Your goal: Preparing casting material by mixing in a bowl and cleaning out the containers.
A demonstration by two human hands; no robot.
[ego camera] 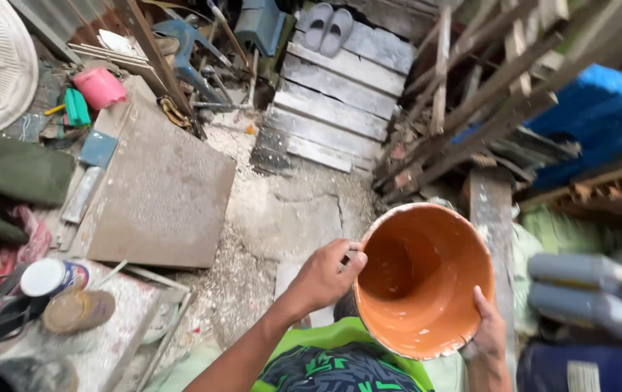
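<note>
An orange plastic bucket (427, 279) is held in front of me, tilted so that its empty, white-flecked inside faces the camera. My left hand (325, 276) grips its rim on the left side, thumb on the edge. On the lower right, my right hand (488, 330) holds the rim, fingers wrapped over the outside. Below the bucket shows my green patterned shirt (340, 359).
A grey board (162, 192) lies on the dusty ground at left, with a pink container (99, 87) and cans (53, 277) near it. Grey planks (332, 109) with a pair of slippers (327, 29) lie ahead. Stacked timber (485, 94) and a blue tarp (604, 109) fill the right.
</note>
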